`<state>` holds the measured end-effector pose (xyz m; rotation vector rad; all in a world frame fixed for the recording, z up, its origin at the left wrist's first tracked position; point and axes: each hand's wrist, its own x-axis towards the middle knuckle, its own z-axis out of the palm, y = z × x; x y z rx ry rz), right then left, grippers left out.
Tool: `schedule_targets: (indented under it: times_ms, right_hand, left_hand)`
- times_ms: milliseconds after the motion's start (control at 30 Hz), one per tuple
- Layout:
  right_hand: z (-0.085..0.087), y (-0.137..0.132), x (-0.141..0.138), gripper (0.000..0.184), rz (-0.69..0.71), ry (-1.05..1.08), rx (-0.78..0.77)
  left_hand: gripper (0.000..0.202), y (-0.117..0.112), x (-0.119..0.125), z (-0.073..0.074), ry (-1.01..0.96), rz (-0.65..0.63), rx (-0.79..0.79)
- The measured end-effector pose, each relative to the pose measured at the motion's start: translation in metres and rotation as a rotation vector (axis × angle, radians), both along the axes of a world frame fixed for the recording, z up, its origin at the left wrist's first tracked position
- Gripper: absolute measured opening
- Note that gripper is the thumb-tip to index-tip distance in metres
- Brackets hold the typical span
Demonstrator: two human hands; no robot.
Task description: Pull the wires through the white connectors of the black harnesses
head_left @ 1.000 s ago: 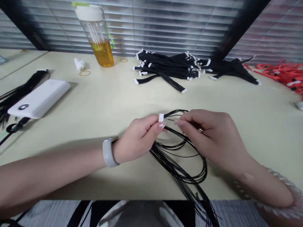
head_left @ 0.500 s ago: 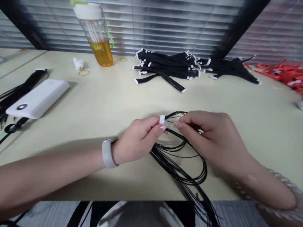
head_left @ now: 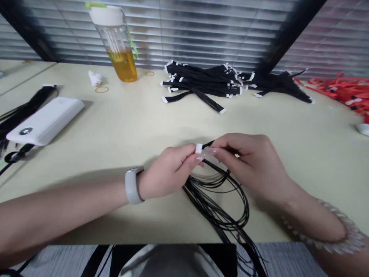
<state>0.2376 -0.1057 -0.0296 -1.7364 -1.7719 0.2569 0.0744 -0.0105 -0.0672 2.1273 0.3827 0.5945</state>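
Note:
My left hand, with a white band at the wrist, pinches a small white connector between thumb and fingers. My right hand is closed in a pinch on thin black wires right at the connector. The wires loop under my right hand and trail off the table's front edge toward me.
A pile of black wire bundles with white connectors lies at the back centre. Red wires lie far right. A bottle of yellow liquid stands at the back left. A white power bank and black cables lie left. Rubber bands lie near the bottle.
My right hand has moved left, closing the gap to the white connector, and the wire loop behind it has drawn in. My left hand has hardly moved.

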Motion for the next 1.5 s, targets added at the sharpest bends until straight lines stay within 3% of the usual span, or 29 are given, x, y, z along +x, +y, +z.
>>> schedule_targets:
  times_ms: [100,233,300,367,433,567,633,733,833,967,1167,1500]
  right_hand:
    - [-0.002,0.003,0.013,0.011,-0.061,-0.115,0.050]
    - [0.002,0.000,0.015,0.049,-0.107,-0.362,0.237]
    - [0.009,-0.008,0.008,0.039,-0.122,-0.423,0.301]
    - [0.017,-0.016,0.000,0.033,-0.072,-0.434,0.272]
    - [0.022,-0.020,-0.007,0.041,0.011,-0.360,0.119]
    - [0.016,-0.015,-0.010,0.036,0.100,-0.049,-0.301]
    - [0.005,-0.009,-0.010,0.031,0.179,0.065,-0.366]
    - [-0.011,-0.002,-0.012,0.030,0.264,0.193,-0.348]
    - [-0.018,0.001,-0.016,0.033,0.252,0.242,-0.334]
    - [-0.014,0.002,-0.020,0.037,0.213,0.229,-0.318]
    - [-0.007,0.001,-0.026,0.028,0.181,0.130,-0.247]
    - [-0.005,0.004,-0.028,0.030,0.147,0.214,-0.377]
  left_hand:
    - [0.032,0.003,0.004,-0.006,-0.069,0.120,-0.082]
    - [0.037,0.007,0.008,-0.009,-0.159,0.297,-0.175]
    - [0.038,0.008,0.009,-0.009,-0.166,0.354,-0.234]
    - [0.038,0.008,0.009,-0.008,-0.167,0.400,-0.274]
    - [0.038,0.009,0.009,-0.009,-0.192,0.424,-0.272]
    - [0.035,0.009,0.010,-0.011,-0.266,0.413,-0.224]
    - [0.035,0.008,0.009,-0.011,-0.267,0.403,-0.202]
    - [0.033,0.006,0.008,-0.010,-0.275,0.396,-0.159]
    - [0.032,0.004,0.007,-0.009,-0.292,0.393,-0.119]
    - [0.032,0.003,0.006,-0.010,-0.288,0.389,-0.086]
    - [0.032,0.001,0.004,-0.008,-0.246,0.367,-0.021]
    - [0.030,-0.001,0.002,-0.006,-0.248,0.344,0.001]
